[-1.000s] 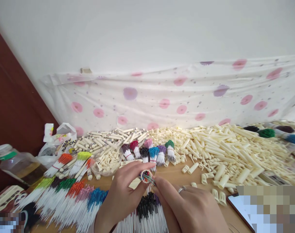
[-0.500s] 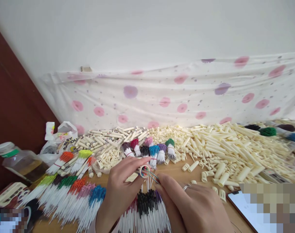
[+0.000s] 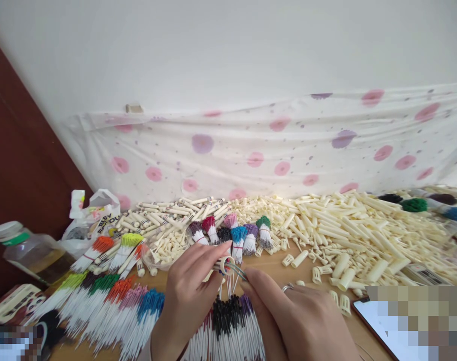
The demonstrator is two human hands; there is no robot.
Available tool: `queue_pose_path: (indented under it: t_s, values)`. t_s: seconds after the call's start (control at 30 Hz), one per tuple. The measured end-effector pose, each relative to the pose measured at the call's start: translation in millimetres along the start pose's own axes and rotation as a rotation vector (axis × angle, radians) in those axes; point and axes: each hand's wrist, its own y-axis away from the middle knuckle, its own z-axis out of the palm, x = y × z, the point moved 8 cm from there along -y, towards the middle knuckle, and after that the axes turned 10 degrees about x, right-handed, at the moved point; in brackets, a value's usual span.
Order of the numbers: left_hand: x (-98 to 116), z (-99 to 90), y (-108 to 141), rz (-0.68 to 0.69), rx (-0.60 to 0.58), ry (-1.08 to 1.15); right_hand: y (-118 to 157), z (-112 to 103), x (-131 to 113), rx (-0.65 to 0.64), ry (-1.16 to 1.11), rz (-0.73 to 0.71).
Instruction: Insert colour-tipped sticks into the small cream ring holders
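Note:
My left hand [image 3: 192, 288] is closed round a cream plastic pen barrel [image 3: 225, 264], its round mouth facing right, with coloured tips showing just inside. In my right hand [image 3: 299, 311], thumb and forefinger pinch thin grey tweezers [image 3: 239, 271], whose points reach into that mouth. A ring sits on one right finger. White refills stick out below the barrel, partly hidden by my fingers. Under both hands lie black-tipped refills [image 3: 230, 313], with purple and dark red ones at their sides.
Refill bundles [image 3: 238, 240] stand behind my hands; loose coloured refills [image 3: 119, 301] fan out at left. Heaps of cream pen parts [image 3: 348, 225] line the spotted sheet. A bottle [image 3: 32, 255] stands far left, and a phone [image 3: 378, 326] lies at right.
The barrel's mouth has turned and shifted slightly right, and the tweezers sit a little deeper or closer in it. Both hands otherwise keep their places.

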Motion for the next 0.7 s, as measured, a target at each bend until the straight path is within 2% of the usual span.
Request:
queue_pose_path:
  t_s: [0.13, 0.37, 0.7]
  values:
    - [0.3, 1.2, 1.0, -0.008, -0.005, -0.005, -1.3, -0.5, -0.6, 0.011, -0.015, 0.019]
    - [4.7, -1.7, -1.6, 0.041, 0.054, -0.018, -4.9, -3.7, -3.1, 0.054, -0.072, 0.023]
    - [8.0, -2.6, 0.6, 0.082, 0.085, -0.063, -3.1, -2.2, -1.8, 0.018, -0.115, 0.059]
